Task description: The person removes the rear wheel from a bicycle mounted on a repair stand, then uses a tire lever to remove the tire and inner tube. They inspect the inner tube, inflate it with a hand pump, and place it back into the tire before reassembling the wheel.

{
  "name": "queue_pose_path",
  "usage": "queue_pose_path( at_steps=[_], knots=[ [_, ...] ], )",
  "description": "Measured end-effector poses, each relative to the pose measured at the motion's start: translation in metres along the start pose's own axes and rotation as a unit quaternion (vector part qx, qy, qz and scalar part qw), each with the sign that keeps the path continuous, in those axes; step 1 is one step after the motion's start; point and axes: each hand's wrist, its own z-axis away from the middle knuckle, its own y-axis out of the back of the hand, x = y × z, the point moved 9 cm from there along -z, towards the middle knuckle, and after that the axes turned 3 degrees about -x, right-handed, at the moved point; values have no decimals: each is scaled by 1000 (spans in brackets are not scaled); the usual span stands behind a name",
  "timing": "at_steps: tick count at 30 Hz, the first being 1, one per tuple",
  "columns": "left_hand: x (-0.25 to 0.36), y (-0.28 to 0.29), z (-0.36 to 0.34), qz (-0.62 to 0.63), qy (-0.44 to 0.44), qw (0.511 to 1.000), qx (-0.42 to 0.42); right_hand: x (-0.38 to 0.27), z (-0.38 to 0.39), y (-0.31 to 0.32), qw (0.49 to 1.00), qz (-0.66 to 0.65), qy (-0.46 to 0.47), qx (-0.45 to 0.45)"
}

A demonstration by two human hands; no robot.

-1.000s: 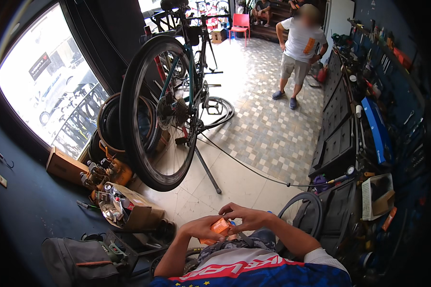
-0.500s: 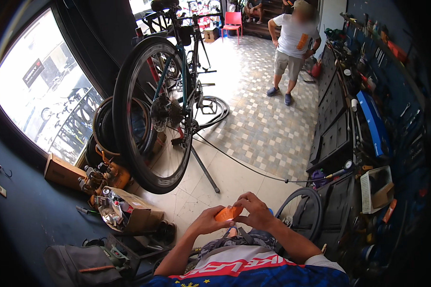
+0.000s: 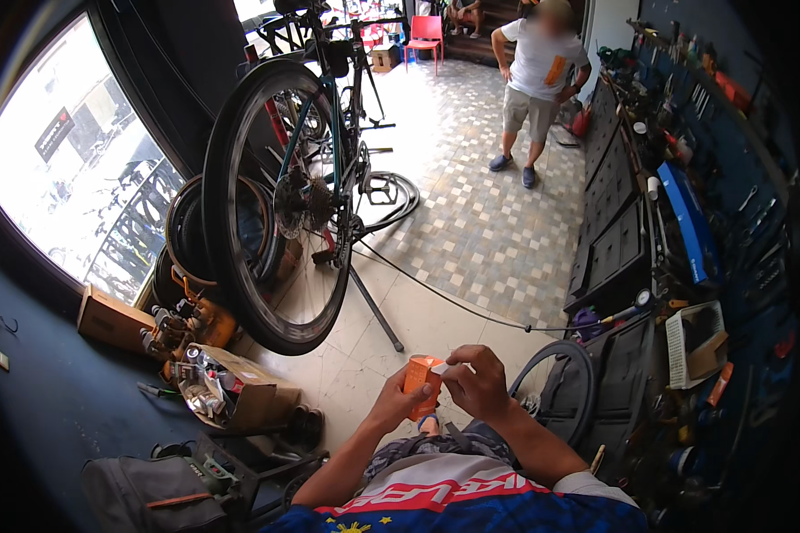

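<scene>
In front of my body, my left hand (image 3: 396, 398) is wrapped around a small orange cardboard box (image 3: 420, 377) that stands upright. My right hand (image 3: 475, 382) is at the top of the box, its thumb and fingers pinching the white flap (image 3: 440, 368) there. What is inside the box cannot be seen. Beyond my hands, to the left, a bicycle (image 3: 336, 133) hangs raised off the floor, its rear wheel (image 3: 209, 222) nearest to me.
An open carton (image 3: 267, 401) of cans and scraps sits at the left. A loose tyre (image 3: 587, 377) leans at right, near a black hose (image 3: 453, 306) crossing the floor. Tools and a white basket (image 3: 678, 351) line the right-hand bench. A person (image 3: 535, 75) stands farther back.
The orange box has turned from lying tilted between both hands to upright in my left hand. My right hand has shifted to its top flap. My view has moved slightly.
</scene>
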Motion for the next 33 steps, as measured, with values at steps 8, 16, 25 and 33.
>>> queue_pose_path(
  at_steps=[8,16,25,33],
  knots=[
    [59,12,-1,-214,-237,944,87,-12,-2,8,1000,-8,19,-1],
    [100,2,18,-452,-350,817,80,-8,-32,52,991,-114,-62,25],
    [93,-23,4,-498,-268,825,-1,-24,-38,4,963,114,117,-212],
    [61,-23,-3,-543,-189,818,-19,0,-14,-24,957,143,63,-244]
  ],
)
